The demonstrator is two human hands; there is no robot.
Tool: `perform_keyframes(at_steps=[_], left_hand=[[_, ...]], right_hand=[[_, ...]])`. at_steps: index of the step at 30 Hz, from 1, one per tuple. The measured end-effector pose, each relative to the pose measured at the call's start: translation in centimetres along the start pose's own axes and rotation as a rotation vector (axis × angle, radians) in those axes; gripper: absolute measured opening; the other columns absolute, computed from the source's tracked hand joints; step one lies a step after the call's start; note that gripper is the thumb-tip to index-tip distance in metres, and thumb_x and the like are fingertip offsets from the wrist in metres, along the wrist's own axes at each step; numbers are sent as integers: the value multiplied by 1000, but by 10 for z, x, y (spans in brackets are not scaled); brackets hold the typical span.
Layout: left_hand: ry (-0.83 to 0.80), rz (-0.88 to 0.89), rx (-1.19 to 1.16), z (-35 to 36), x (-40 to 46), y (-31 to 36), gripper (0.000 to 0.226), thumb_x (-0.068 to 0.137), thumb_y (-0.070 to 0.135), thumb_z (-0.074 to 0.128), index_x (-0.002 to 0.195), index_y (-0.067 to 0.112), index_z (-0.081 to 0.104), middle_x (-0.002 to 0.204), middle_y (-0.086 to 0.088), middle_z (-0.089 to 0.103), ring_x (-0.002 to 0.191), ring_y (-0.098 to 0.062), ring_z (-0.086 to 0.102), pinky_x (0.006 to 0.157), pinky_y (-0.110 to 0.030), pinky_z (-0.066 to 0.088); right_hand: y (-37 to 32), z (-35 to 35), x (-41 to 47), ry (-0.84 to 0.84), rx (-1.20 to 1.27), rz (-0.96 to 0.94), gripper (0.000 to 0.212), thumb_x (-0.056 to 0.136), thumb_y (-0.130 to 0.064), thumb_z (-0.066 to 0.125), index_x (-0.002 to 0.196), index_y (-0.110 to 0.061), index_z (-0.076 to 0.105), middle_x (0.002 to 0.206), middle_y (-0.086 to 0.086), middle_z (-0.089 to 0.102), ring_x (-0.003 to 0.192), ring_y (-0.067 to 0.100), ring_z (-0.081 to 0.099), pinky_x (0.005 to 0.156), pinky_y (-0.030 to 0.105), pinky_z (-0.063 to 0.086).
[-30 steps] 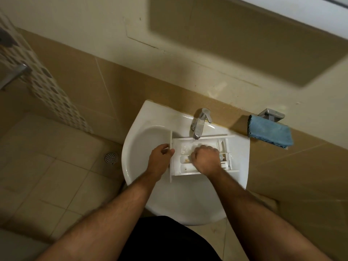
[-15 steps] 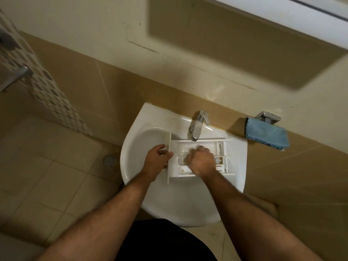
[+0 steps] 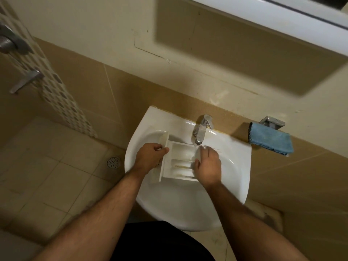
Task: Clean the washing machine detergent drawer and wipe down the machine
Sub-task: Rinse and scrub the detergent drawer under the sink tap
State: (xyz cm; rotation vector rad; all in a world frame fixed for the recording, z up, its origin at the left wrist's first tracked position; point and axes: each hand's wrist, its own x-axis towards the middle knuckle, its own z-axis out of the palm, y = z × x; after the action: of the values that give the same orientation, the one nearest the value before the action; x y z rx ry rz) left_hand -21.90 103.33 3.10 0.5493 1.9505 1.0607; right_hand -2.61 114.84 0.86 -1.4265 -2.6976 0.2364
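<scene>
Drawer (image 3: 180, 159) sits in the sink (image 3: 233, 166) under the tap (image 3: 202, 129); left hand (image 3: 150, 157) should keep its grip clenched on the front panel while the right hand (image 3: 208, 162), fingers curled inside, scrubs each compartment.

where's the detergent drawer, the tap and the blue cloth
detergent drawer (image 3: 181, 157): head view, on the floor of its open compartment between the hands
tap (image 3: 201, 131): head view, on the chrome spout above the drawer
blue cloth (image 3: 270, 139): head view, on the middle of the folded cloth right of the sink
</scene>
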Motion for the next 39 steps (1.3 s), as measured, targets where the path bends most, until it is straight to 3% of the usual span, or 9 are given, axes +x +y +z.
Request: perform_keyframes(at_steps=[5,10,16,18,21,26,29,33,39], left_hand=[[39,16,75,-24,-1,8,42,79,47,73,111,20,73,90,3,74,81,-17,69,78,-41,60],[61,11,69,-37,-5,16,43,82,42,73,115,15,70,87,1,73,79,-22,71,73,-46,61],[55,21,95,-43,-9,23,48,82,43,72,121,14,68,93,0,72,82,-22,70,72,-46,61],[65,22,98,-44,-9,25,48,82,43,73,120,14,68,95,-1,72,83,-22,70,75,-45,61],[72,13,113,-43,-8,26,51,80,45,73,121,14,67,105,-2,71,89,-19,68,80,-43,60],[85,30,187,-53,-7,30,53,78,46,75,121,14,67,110,-2,70,90,-18,67,82,-41,59],[96,53,224,-57,-7,32,57,77,46,76,123,14,66,114,-2,70,94,-18,66,86,-43,57],[103,57,212,-62,-8,34,58,76,48,76,123,16,66,109,0,70,89,-19,67,84,-44,58],[98,69,188,-83,1,38,56,73,46,79,120,17,67,106,0,71,91,-19,68,83,-45,58]], right_hand=[[-25,14,-3,-95,176,-83,63,97,-42,45,151,-15,28,157,7,29,145,26,26,118,48,26],[0,15,3,-171,132,243,81,94,-65,14,156,-13,10,164,9,5,151,26,2,122,46,9],[-19,23,7,-82,282,-127,74,96,-62,27,154,-17,19,158,8,26,140,28,33,114,43,34],[-11,24,7,-61,287,-6,82,90,-70,35,151,-15,25,151,10,34,135,30,38,109,45,39],[-3,26,3,-203,337,293,106,81,-80,41,154,-7,16,163,12,10,149,27,13,119,42,24],[-13,26,-6,-244,566,286,71,92,-63,46,146,-16,42,156,11,31,123,25,56,110,37,38],[-7,27,5,-157,927,571,39,90,-41,62,119,-17,51,117,14,63,94,26,63,88,42,52],[-3,12,25,-165,1134,699,8,87,1,63,94,-2,65,85,14,65,63,17,58,55,28,49],[-13,2,26,-183,1392,748,21,88,9,57,86,-7,70,82,12,70,63,21,63,47,22,49]])
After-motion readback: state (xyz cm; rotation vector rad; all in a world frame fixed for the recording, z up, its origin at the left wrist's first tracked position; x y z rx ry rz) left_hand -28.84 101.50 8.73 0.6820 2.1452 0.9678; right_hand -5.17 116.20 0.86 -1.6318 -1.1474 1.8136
